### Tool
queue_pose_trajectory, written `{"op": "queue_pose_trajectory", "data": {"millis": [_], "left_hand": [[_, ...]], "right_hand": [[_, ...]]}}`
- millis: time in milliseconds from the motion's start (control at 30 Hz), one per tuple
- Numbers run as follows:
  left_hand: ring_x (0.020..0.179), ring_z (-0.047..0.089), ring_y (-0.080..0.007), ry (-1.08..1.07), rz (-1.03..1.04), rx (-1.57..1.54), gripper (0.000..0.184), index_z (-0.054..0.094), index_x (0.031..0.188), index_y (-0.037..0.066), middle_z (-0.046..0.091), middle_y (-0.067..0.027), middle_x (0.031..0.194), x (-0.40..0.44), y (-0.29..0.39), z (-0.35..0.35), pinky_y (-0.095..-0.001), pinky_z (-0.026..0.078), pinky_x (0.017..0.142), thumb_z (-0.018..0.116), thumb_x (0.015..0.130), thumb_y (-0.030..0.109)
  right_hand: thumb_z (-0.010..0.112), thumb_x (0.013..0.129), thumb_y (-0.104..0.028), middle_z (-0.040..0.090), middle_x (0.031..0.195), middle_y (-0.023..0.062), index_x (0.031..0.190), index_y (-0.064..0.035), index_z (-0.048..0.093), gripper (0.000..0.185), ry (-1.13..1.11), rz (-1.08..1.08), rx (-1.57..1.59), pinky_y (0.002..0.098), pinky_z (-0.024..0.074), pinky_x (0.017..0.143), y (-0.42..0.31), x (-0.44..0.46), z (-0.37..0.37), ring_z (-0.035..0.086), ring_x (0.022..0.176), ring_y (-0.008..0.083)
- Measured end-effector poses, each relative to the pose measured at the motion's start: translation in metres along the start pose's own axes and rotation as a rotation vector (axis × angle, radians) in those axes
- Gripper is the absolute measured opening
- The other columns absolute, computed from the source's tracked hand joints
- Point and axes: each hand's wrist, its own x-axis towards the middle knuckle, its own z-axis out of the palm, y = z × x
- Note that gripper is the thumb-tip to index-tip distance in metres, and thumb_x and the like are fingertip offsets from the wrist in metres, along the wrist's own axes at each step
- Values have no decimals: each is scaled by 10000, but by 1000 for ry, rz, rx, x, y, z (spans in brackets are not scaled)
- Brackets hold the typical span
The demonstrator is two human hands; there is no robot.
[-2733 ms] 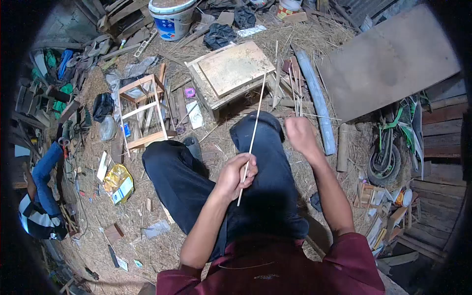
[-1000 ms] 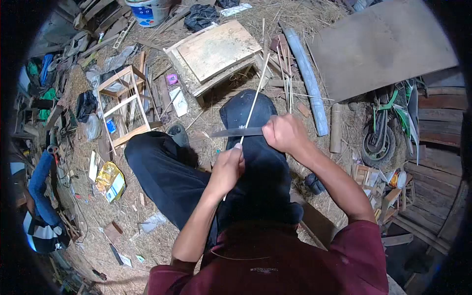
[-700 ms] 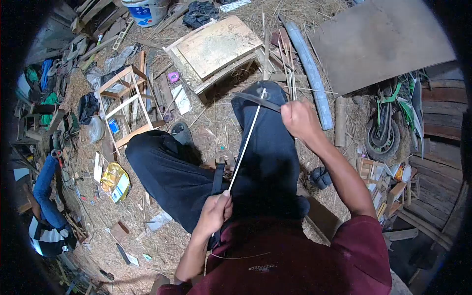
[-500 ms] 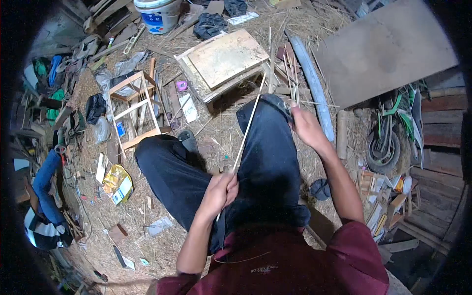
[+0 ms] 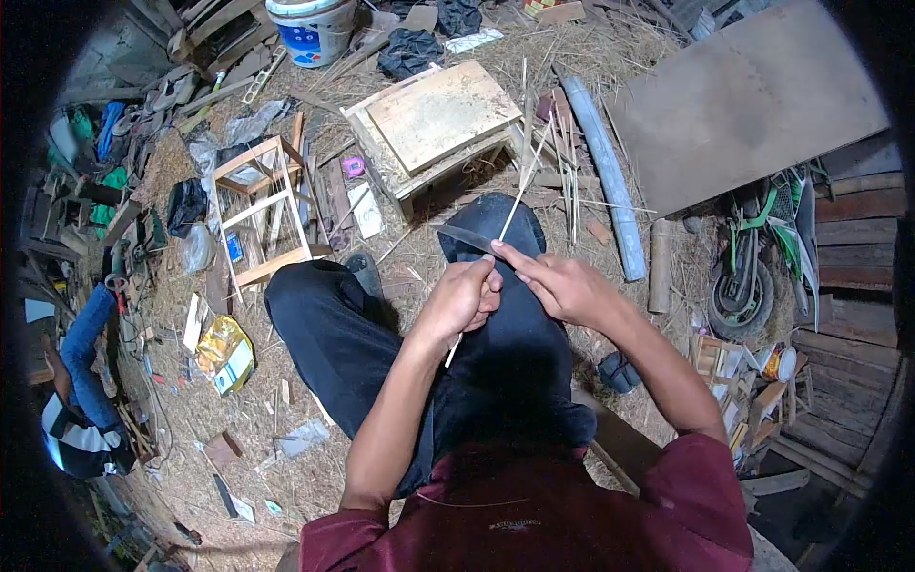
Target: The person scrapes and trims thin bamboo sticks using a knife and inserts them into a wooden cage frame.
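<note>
Strip of thin, pale, wood-like material (image 5: 518,203) is held slantwise over the black-trousered right knee (image 5: 496,221), its near part enclosed by curled fingers of the left hand (image 5: 462,297). A flat, grey metal blade (image 5: 467,237) is gripped by the right hand (image 5: 562,286), index finger extended; handle hidden. Since the preceding view, that hand has been brought back beside the left; blade and strip are judged re-engaged. Beyond, a low, pale wooden bench (image 5: 443,114) is noted.
</note>
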Motion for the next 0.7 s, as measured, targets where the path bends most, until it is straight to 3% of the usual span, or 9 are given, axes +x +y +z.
{"op": "queue_pose_trajectory", "data": {"millis": [167,333,433,700], "left_hand": [[427,281,-65,-13,59,-63,381,447,710,132,335,57,537,8,-15,2,-248,226,393,398,1030,333],[457,333,-102,215,281,441,491,390,624,119,387,24,542,-5,-47,-1,-290,275,456,350,1045,367],[473,410,-144,154,186,417,521,442,628,42,436,-18,515,-33,-56,-10,-330,341,502,338,1043,340],[437,294,-72,7,-19,133,457,365,659,134,325,49,530,-89,-71,-25,-256,246,416,353,1052,367]], "right_hand": [[518,941,-164,585,688,185,1488,-359,332,609,-40,7,-88,485,509,574,6,2,-5,616,619,384],[527,939,-165,607,706,200,1484,-360,335,610,36,77,-102,491,512,588,6,2,1,629,642,398],[526,943,-171,610,697,204,1485,-348,335,601,77,108,-73,505,515,613,10,5,3,628,641,405],[487,972,-158,628,768,272,1504,-282,306,575,287,159,81,525,490,640,17,11,10,618,668,451]]}}
